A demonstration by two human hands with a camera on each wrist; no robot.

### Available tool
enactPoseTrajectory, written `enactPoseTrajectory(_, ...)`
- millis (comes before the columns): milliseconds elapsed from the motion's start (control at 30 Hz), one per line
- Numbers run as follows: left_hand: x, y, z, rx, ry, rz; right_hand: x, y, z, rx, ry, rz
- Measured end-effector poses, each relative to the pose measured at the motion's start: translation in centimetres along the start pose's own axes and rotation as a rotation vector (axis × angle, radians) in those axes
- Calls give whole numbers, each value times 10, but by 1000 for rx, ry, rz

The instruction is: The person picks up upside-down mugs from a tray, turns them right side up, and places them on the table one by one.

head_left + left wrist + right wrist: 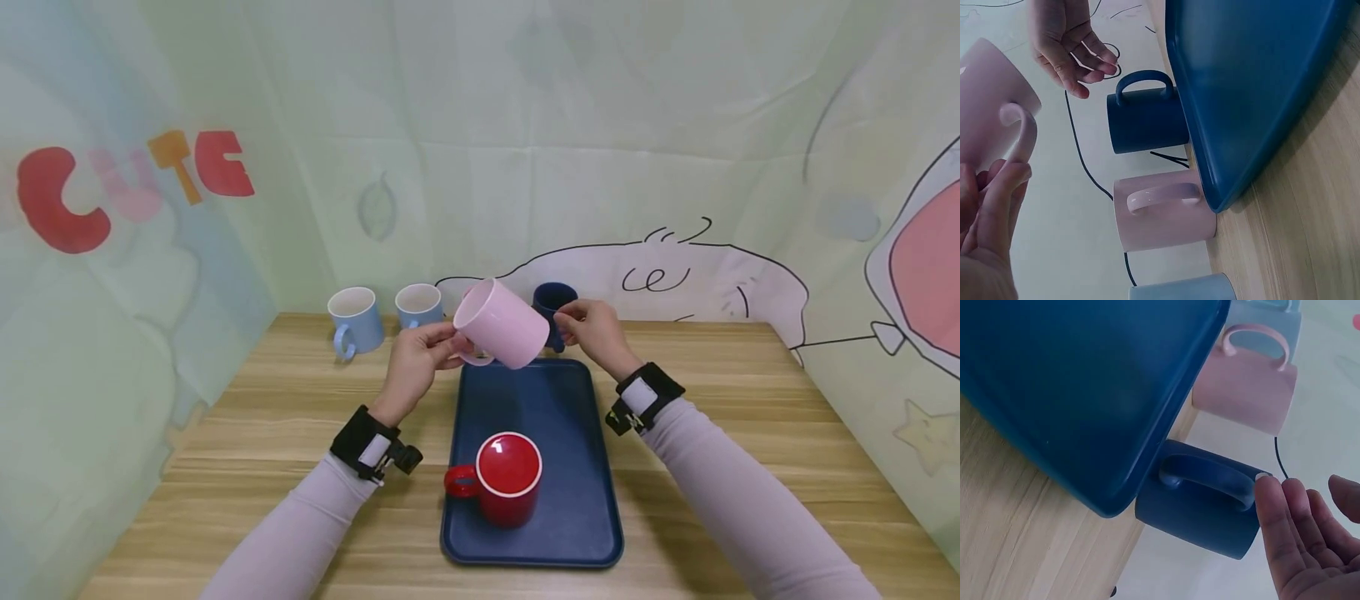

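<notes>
My left hand [417, 367] holds a pink mug [510, 327] by its handle, up in the air above the far end of a dark blue tray [558, 433]. The mug is tilted, its mouth toward the upper left. Beside a dark blue mug [1191, 500] at the back is my right hand [1310, 550], fingers nearly straight and thumb apart, gripping nothing. Whether a fingertip touches that mug's rim I cannot tell. A second pink mug [1166, 209] stands next to the dark blue one, mostly hidden in the head view behind the raised mug.
On the tray's near part sits a red mug [508, 479], handle to the left. Two light blue mugs, one at the far left [356, 321] and another light blue mug [420, 306] nearer the middle, stand along the back of the wooden table [300, 417]. A printed cloth [480, 167] hangs behind.
</notes>
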State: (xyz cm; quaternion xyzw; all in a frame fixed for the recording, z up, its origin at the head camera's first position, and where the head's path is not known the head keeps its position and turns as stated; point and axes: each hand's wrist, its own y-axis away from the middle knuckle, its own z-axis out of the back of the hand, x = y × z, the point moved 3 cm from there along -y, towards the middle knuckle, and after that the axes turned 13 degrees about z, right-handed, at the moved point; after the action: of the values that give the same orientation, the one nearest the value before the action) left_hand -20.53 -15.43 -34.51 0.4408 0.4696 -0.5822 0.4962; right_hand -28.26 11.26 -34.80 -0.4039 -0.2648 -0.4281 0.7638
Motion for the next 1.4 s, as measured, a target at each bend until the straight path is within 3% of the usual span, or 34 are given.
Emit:
enactPoseTrajectory(300, -6, 1, -3, -19, 97, -29, 5, 4, -1, 18, -93, 14)
enactPoseTrajectory(667, -12, -2, -8, -60, 161, -60, 17, 13, -9, 109, -275, 33)
enactPoseTrajectory(933, -12, -2, -10, -62, 176, -61, 18, 19, -24, 219, -432, 79)
enactPoseTrajectory(1167, -14, -3, -12, -59, 196, -75, 25, 24, -40, 260, -591, 87)
enactPoseTrajectory(1400, -15, -5, -14, -64, 226, -77, 32, 25, -52, 235, -589, 136)
